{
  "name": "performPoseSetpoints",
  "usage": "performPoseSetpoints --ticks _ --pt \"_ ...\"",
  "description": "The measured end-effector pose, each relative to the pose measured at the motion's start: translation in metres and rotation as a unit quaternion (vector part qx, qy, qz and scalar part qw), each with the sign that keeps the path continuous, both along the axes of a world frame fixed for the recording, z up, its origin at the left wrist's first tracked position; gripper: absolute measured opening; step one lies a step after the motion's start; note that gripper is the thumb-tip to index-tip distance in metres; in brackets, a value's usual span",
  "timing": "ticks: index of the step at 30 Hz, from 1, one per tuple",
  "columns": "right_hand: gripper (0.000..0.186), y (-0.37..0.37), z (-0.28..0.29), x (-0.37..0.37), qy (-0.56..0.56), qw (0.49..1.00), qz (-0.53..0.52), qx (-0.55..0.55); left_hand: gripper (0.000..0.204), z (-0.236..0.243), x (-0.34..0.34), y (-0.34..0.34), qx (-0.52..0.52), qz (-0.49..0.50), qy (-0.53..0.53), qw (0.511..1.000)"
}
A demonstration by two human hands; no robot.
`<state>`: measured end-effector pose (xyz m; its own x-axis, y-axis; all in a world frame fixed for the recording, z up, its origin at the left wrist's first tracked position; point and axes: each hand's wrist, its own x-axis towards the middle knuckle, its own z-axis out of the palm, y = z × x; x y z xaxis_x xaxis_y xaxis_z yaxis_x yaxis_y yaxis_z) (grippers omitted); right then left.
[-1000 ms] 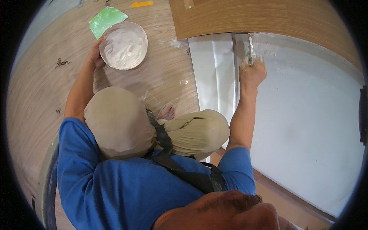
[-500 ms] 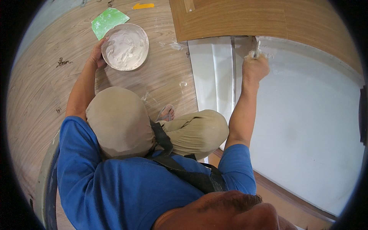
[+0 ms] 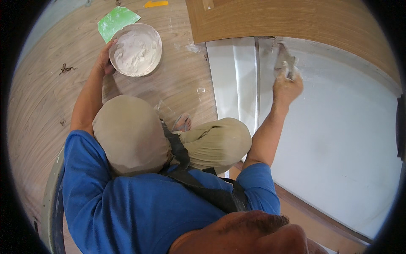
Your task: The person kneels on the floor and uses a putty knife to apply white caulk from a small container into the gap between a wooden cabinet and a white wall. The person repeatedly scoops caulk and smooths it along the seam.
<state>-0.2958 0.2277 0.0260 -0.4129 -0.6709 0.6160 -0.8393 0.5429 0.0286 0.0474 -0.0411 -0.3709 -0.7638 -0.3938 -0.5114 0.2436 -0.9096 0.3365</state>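
My left hand grips the rim and side of a round bowl. Whitish paste, lumpy and like putty, lies inside it. Out to the right, my right hand is closed around a putty knife, smeared with the same pale stuff. Its blade points away from me, over the far left corner of a broad white panel, just short of a wooden panel. Whether the blade touches the white surface I cannot tell.
A green sheet with white smears lies beyond the bowl. An orange arrow-shaped strip is on the wood-grain floor, along with scraps and pale spots. White upright strips border the panel's left side. A curved chair edge shows at lower left.
My right hand has drawn the putty knife back toward me and slightly right, away from the wooden panel, and more of the blade shows. My left hand still holds the bowl.
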Motion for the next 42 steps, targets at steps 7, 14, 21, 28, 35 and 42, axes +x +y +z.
performPoseSetpoints --ticks 7,14,21,28,35,42 --pt "0.022 -0.018 -0.025 -0.031 -0.006 0.984 -0.093 0.149 0.064 0.006 -0.003 0.001 0.0 0.012 -0.043 0.999" --pt "0.028 -0.035 -0.016 -0.04 0.011 0.978 -0.124 0.169 0.064 0.011 -0.002 0.002 0.013 0.005 -0.036 0.999" --pt "0.026 -0.043 -0.005 -0.041 -0.005 0.969 -0.192 0.158 0.065 0.007 -0.003 -0.001 -0.01 0.003 -0.056 0.998" --pt "0.024 -0.033 0.01 -0.031 -0.041 0.974 -0.196 0.109 0.064 0.005 -0.003 -0.001 -0.01 -0.005 -0.023 1.0" --pt "0.018 -0.004 0.03 0.008 0.014 0.989 -0.146 0.016 0.062 -0.006 -0.001 0.001 -0.001 -0.004 -0.005 1.0" --pt "0.023 -0.008 -0.028 -0.015 0.005 0.982 -0.084 0.169 0.064 0.015 -0.004 0.003 -0.021 0.004 -0.032 0.999"
